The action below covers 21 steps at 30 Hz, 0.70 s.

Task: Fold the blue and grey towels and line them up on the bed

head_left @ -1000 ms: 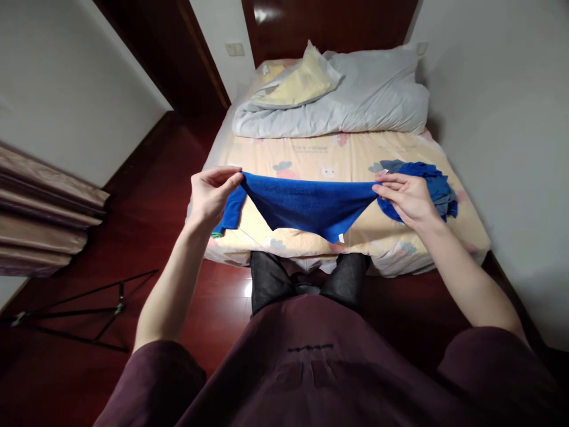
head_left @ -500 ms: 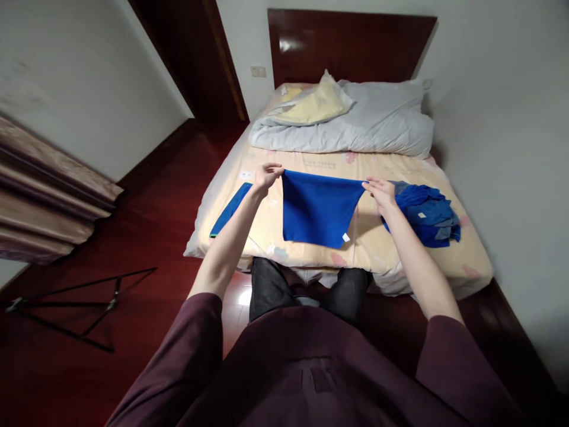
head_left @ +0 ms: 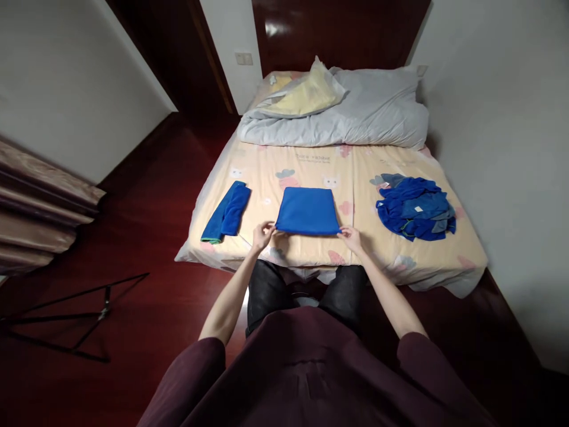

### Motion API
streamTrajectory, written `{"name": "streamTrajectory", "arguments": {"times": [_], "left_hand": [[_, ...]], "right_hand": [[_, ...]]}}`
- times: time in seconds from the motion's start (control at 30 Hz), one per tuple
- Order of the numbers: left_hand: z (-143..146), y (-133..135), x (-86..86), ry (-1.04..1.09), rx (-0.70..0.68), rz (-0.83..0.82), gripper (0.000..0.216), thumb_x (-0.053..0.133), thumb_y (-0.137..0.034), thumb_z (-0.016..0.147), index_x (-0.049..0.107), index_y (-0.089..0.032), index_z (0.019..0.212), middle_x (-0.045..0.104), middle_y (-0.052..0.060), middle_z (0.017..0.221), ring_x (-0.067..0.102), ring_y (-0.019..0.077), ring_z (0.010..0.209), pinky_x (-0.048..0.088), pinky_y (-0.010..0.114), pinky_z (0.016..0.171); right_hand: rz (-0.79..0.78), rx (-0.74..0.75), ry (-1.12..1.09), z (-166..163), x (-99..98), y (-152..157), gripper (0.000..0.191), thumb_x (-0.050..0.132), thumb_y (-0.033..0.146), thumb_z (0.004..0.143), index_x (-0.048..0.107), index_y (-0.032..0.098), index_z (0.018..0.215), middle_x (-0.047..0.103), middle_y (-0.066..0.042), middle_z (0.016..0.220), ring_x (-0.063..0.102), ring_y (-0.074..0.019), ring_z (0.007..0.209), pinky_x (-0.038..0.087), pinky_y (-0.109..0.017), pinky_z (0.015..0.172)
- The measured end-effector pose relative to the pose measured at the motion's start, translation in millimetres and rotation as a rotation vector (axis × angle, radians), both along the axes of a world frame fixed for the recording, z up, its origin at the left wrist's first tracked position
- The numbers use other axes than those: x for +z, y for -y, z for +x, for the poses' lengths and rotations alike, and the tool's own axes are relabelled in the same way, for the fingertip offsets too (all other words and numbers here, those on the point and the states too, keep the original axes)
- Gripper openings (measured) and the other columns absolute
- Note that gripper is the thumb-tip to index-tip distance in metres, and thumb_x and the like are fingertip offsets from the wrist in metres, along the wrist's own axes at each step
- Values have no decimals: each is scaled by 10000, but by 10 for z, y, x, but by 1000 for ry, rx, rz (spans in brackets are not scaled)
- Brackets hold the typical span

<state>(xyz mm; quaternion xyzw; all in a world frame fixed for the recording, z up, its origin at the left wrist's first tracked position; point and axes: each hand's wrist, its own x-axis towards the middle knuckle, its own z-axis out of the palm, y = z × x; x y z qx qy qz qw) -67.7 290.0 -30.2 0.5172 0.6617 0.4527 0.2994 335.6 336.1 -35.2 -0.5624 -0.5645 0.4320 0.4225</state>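
Observation:
A blue towel (head_left: 307, 210) lies flat and folded on the cartoon-print bed sheet (head_left: 355, 172), near the foot of the bed. My left hand (head_left: 262, 235) pinches its near left corner. My right hand (head_left: 351, 238) pinches its near right corner. A folded blue towel (head_left: 226, 211) rests on the sheet to the left. At the right lies a heap of crumpled blue cloths (head_left: 416, 207).
A grey duvet (head_left: 355, 115) and a yellow pillow (head_left: 306, 95) are bunched at the head of the bed. The right side of the bed runs along a white wall. A folded black stand (head_left: 66, 323) lies on the dark red floor at left.
The blue towel was held stretched in the air between both hands; it now lies folded on the sheet, and both hands have come down to its near corners.

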Motion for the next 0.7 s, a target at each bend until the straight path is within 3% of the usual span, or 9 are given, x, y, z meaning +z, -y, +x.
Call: {"name": "streamTrajectory", "arguments": {"times": [0.1,0.2,0.33,0.47,0.7], "left_hand": [[84,277,-522,65,14,-218,375,782,-304,756,730,-159,1097,751,74,814,709,245,820,519,333,805],[127,371,-753,152,65,-260,428,798,-323,737,688,-161,1118,757,74,845,719,234,830,537,334,818],[148,301,-782,274,133,-214,486,816,-359,726,657,-166,1143,774,96,921,736,225,887,548,334,865],[127,284,-755,323,142,-203,489,818,-375,716,658,-162,1126,766,74,855,730,205,810,549,327,830],[36,615,-827,365,77,-145,515,857,-432,699,629,-173,1081,723,24,791,697,180,782,546,306,791]], "right_hand": [[-165,9,-7,-35,-378,296,398,884,429,566,611,219,764,696,-21,686,668,-196,683,557,-320,696],[-215,-57,-54,-72,-487,413,416,885,438,579,573,226,754,699,-29,672,706,-218,711,571,-328,709],[-218,-153,-108,-119,-381,387,461,912,446,557,577,229,788,733,-48,732,728,-225,764,583,-314,709],[-175,-136,-146,-99,-309,372,506,922,521,545,570,247,782,724,-25,721,692,-199,702,560,-291,619],[-236,-86,-140,162,-526,462,519,920,500,516,576,212,776,712,-35,744,683,-182,731,545,-263,642]]}}
